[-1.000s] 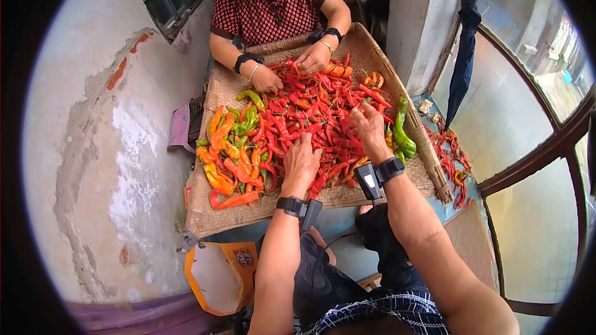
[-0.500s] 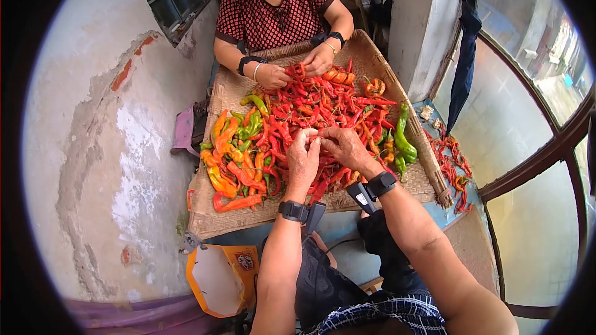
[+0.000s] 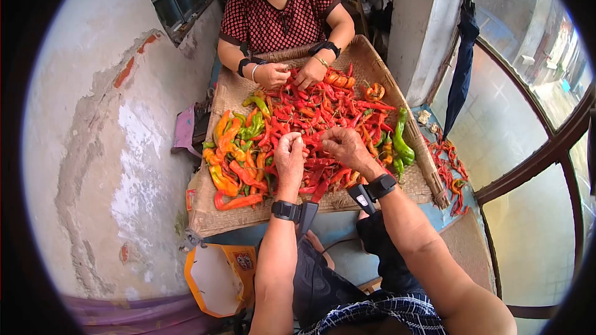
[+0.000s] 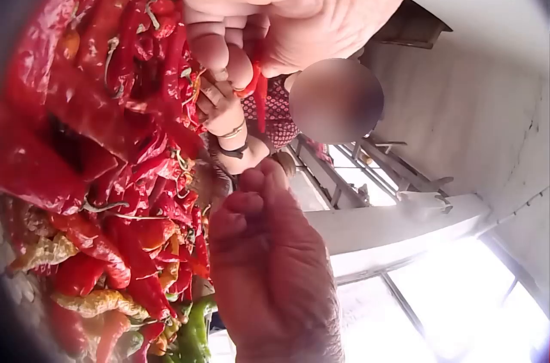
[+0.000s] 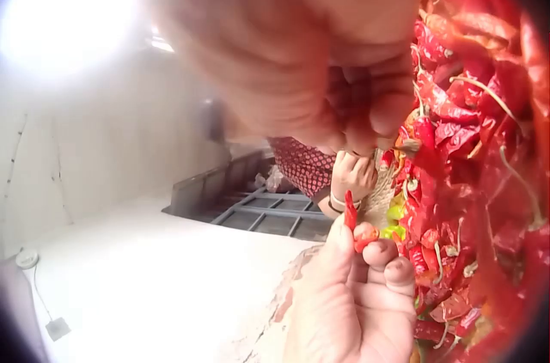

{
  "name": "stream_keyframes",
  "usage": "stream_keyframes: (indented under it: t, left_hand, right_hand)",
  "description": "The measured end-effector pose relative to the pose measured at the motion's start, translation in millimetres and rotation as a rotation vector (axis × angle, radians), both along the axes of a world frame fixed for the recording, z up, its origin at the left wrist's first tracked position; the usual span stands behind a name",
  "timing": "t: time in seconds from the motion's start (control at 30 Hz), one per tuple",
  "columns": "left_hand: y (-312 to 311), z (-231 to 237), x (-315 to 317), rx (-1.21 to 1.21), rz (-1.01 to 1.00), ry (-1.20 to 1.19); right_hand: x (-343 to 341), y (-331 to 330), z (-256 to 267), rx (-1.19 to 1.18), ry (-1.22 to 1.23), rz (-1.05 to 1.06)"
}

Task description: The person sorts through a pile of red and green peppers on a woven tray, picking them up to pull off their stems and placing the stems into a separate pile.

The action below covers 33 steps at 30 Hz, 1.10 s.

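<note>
My left hand (image 3: 290, 158) is raised over the heap of red chili peppers (image 3: 316, 108) and pinches a small red chili (image 5: 351, 211) between thumb and forefinger. Its tip pokes up past the thumb in the right wrist view. A short gap to the right, my right hand (image 3: 347, 147) has thumb and fingers drawn together. At those fingertips a small brownish chili stem (image 5: 409, 146) sticks out. Across the tray, another person's hands (image 3: 310, 73) work in the far side of the heap.
The heap lies in a woven tray (image 3: 214, 220). Orange and yellow peppers (image 3: 226, 142) fill its left side; a long green pepper (image 3: 402, 139) lies at right. More red chilies (image 3: 456, 167) lie beyond the right edge. An orange-edged box (image 3: 217, 279) stands below at left.
My hands were apart over the heap, met in the middle with fingertips together, and now are slightly separated, the left hand with the chili. The other person's hands have shifted a little.
</note>
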<state>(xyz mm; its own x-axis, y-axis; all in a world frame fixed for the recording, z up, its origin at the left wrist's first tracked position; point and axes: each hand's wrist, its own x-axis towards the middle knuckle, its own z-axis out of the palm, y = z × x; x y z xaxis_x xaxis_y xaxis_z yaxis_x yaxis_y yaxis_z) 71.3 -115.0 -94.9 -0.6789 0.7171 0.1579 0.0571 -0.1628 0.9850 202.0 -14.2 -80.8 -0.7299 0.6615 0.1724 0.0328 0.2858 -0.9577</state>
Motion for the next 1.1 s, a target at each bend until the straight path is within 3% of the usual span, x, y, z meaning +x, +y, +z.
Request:
stream_keyframes:
  t: [0.03,0.1,0.13,0.17,0.27,0.3,0.37,0.43,0.53,0.57,0.7,0.93,1.03,1.1]
  left_hand:
    - [-1,0,-1,0.007,0.009,-0.049]
    - [-2,0,-3,0.017,-0.011,-0.067]
    - [-2,-1,-4,0.041,-0.039,-0.091]
    - [-1,-2,-4,0.068,-0.067,-0.114]
    - [-1,3,1,0.049,-0.135,-0.130]
    - [-1,4,3,0.046,-0.137,-0.140]
    - [-2,5,11,0.094,-0.212,-0.198]
    - [-1,8,20,0.111,-0.226,-0.236]
    - [4,8,31,0.224,-0.259,-0.339]
    - [3,8,33,0.200,-0.221,-0.287]
    - [-2,12,38,0.121,-0.156,-0.211]
    - [0,1,25,-0.076,-0.294,-0.167]
    - [0,5,24,0.043,-0.285,-0.371]
    - [-1,8,17,0.077,-0.209,-0.215]
  right_hand:
    - [2,2,4,0.001,-0.001,-0.002]
    - [7,8,10,-0.158,0.256,-0.232]
    - [11,14,9,-0.131,0.321,-0.285]
    - [13,26,-4,-0.070,0.388,-0.332]
    - [23,34,-12,0.332,0.253,-0.610]
    - [26,29,-6,0.332,0.242,-0.611]
    - [27,10,9,0.489,-0.072,-0.594]
    - [26,-3,20,0.329,-0.067,-0.273]
    - [13,-14,8,0.270,0.011,0.005]
    - [9,-9,-4,0.112,0.027,0.109]
    - [18,-15,13,-0.253,-0.022,0.136]
    - [30,-10,9,-0.196,-0.220,0.104]
    - [39,-10,10,-0.138,-0.274,0.113]
    - [43,-8,19,-0.185,-0.286,0.134]
